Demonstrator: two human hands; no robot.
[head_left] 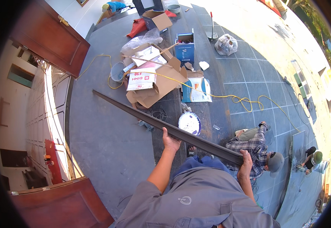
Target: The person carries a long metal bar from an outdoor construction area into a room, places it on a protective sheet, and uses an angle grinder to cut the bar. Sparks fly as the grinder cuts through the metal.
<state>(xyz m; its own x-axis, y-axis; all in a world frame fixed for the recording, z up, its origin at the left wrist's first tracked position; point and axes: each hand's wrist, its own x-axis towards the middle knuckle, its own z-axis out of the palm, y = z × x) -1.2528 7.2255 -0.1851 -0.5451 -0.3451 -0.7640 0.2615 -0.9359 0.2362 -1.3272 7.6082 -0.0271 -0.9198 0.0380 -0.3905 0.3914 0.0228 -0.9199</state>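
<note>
A long dark brown strip, which looks like a straight profile or trim bar [142, 117], runs slantwise in front of me from the far left to the near right. My left hand [171, 140] grips it near its middle from below, thumb up along its edge. Close to the bar's near right end, my right hand [245, 164] is closed on it, with some fingers hidden behind the bar. The far left end hangs over the grey floor. Just beyond the bar, beside my left hand, stands a white round bucket lid [189, 123] with dark smears.
A person in a checked shirt [254, 152] crouches close on my right. Ahead lie cardboard boxes [161, 85], a blue box [185, 51] and a yellow cable [211, 95] across the floor. Red-brown doors [65, 195] stand open at left. A tied plastic bag [226, 45] sits on the tiles.
</note>
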